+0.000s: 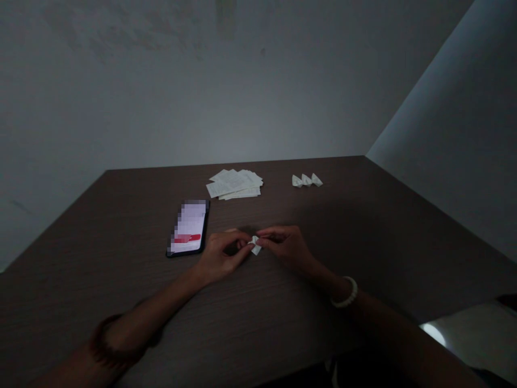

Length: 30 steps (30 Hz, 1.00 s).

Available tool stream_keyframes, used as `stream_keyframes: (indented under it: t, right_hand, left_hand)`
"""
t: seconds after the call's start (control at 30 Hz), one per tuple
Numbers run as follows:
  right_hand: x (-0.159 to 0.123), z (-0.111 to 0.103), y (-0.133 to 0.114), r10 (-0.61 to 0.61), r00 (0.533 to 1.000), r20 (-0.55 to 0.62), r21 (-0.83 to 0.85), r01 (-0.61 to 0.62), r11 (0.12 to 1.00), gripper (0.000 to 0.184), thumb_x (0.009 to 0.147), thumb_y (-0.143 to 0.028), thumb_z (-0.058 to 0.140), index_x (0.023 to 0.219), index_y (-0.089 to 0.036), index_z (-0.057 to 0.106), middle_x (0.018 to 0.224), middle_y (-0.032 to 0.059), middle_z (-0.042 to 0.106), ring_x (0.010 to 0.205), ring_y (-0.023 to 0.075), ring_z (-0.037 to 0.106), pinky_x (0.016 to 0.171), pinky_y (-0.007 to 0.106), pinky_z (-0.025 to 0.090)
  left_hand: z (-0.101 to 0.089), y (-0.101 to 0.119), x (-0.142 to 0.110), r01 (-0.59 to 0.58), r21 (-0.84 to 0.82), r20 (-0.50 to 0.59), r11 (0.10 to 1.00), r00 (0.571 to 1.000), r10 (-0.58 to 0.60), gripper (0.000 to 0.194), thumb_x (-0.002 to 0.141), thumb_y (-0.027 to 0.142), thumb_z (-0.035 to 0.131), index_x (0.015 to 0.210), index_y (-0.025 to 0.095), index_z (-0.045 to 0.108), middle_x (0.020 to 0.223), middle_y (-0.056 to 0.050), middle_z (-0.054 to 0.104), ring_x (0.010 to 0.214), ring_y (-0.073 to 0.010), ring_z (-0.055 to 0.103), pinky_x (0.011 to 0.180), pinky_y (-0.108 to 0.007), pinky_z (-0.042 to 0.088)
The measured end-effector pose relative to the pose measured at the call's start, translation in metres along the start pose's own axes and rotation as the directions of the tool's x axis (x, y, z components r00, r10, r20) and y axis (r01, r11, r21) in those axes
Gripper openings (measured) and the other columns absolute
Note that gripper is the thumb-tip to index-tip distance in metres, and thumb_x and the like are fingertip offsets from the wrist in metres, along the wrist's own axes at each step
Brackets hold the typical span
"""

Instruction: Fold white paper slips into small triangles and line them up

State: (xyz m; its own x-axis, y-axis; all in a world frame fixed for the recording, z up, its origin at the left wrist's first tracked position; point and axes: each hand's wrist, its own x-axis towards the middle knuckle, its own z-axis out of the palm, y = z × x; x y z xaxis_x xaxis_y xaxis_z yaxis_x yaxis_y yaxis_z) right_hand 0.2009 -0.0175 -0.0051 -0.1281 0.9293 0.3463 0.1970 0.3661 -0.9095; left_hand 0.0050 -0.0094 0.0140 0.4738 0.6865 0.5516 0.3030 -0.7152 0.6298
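Between my two hands, just above the tabletop, is a small folded piece of white paper (256, 248). My left hand (222, 253) pinches its left side with thumb and fingers. From the other side my right hand (288, 248) grips it the same way, fingertips close to those of the left. Part of the paper is hidden behind the fingers. Beyond the right hand, three small folded white paper pieces (307, 180) stand in a row. A loose stack of white paper slips (234, 183) lies farther back, beyond the left hand.
A phone (189, 227) with a lit, partly blurred screen lies left of my left hand. The dark wooden table (100, 231) meets a grey wall (242, 97) at the back and another wall (456, 140) on the right. A pale surface (472, 328) shows at lower right.
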Motion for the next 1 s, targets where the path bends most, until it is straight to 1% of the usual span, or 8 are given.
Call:
stream_keyframes:
  t: [0.07, 0.1, 0.23, 0.37, 0.53, 0.73, 1.0]
  right_hand:
    - [0.001, -0.002, -0.003, -0.066, 0.998, 0.020, -0.066, 0.068, 0.996, 0.011, 0.075, -0.023, 0.075, 0.086, -0.023, 0.076, 0.076, 0.0021, 0.074, 0.064, 0.0144, 0.067, 0.059, 0.026, 0.053]
    - [0.001, -0.003, -0.004, -0.110, 0.994, 0.027, -0.095, 0.112, 0.989, 0.008, 0.076, -0.022, 0.074, 0.084, -0.023, 0.076, 0.075, 0.0016, 0.074, 0.063, 0.0139, 0.066, 0.059, 0.026, 0.051]
    - [0.004, -0.005, -0.005, -0.265, 0.963, 0.053, -0.139, 0.270, 0.953, 0.004, 0.079, -0.023, 0.072, 0.080, -0.024, 0.075, 0.076, 0.0007, 0.074, 0.067, 0.0137, 0.065, 0.065, 0.027, 0.049]
    - [0.005, -0.004, -0.004, -0.336, 0.938, 0.084, -0.178, 0.346, 0.921, 0.005, 0.081, -0.024, 0.070, 0.078, -0.023, 0.074, 0.075, 0.0003, 0.074, 0.064, 0.0129, 0.063, 0.064, 0.027, 0.047]
    - [0.004, -0.004, -0.007, -0.364, 0.925, 0.111, -0.237, 0.380, 0.894, 0.005, 0.081, -0.021, 0.070, 0.077, -0.022, 0.072, 0.073, -0.0005, 0.073, 0.063, 0.0123, 0.060, 0.063, 0.026, 0.044]
    - [0.003, -0.005, -0.010, -0.402, 0.906, 0.133, -0.259, 0.424, 0.868, 0.007, 0.080, -0.018, 0.070, 0.074, -0.021, 0.069, 0.074, -0.0009, 0.072, 0.063, 0.0121, 0.059, 0.064, 0.026, 0.044]
    - [0.003, -0.006, -0.010, -0.347, 0.924, 0.162, -0.241, 0.378, 0.894, 0.004, 0.079, -0.020, 0.071, 0.079, -0.023, 0.069, 0.077, -0.0010, 0.073, 0.065, 0.0123, 0.058, 0.064, 0.027, 0.044]
  left_hand:
    - [0.000, -0.002, 0.000, 0.035, 0.027, -0.007, 0.999, 0.999, -0.035, 0.012, 0.085, 0.025, 0.064, 0.087, 0.015, 0.069, 0.071, -0.003, 0.065, 0.060, -0.0123, 0.058, 0.057, -0.026, 0.049]
    - [0.000, -0.002, 0.000, 0.035, 0.034, -0.007, 0.999, 0.999, -0.035, 0.012, 0.085, 0.025, 0.064, 0.087, 0.015, 0.069, 0.071, -0.002, 0.065, 0.061, -0.0124, 0.058, 0.058, -0.026, 0.049]
    - [0.001, -0.005, 0.001, -0.043, -0.009, -0.009, 0.999, 0.999, 0.042, 0.009, 0.087, 0.021, 0.063, 0.090, 0.016, 0.071, 0.080, -0.004, 0.069, 0.071, -0.0142, 0.062, 0.065, -0.028, 0.050]
    - [0.002, -0.006, 0.002, -0.092, -0.027, -0.026, 0.995, 0.995, 0.091, 0.008, 0.086, 0.017, 0.063, 0.089, 0.017, 0.071, 0.082, -0.005, 0.071, 0.074, -0.0151, 0.063, 0.067, -0.029, 0.051]
    - [0.003, -0.007, 0.001, -0.170, 0.016, -0.005, 0.985, 0.985, 0.170, 0.009, 0.085, 0.015, 0.063, 0.090, 0.016, 0.070, 0.080, -0.006, 0.070, 0.072, -0.0153, 0.061, 0.065, -0.030, 0.050]
    - [0.003, -0.009, -0.002, -0.193, 0.010, 0.014, 0.981, 0.981, 0.192, 0.011, 0.084, 0.012, 0.063, 0.092, 0.017, 0.070, 0.081, -0.005, 0.069, 0.073, -0.0152, 0.060, 0.065, -0.030, 0.050]
    - [0.002, -0.009, -0.002, -0.178, -0.008, 0.029, 0.984, 0.984, 0.178, 0.011, 0.085, 0.012, 0.063, 0.092, 0.017, 0.070, 0.083, -0.005, 0.070, 0.074, -0.0150, 0.061, 0.066, -0.030, 0.050]
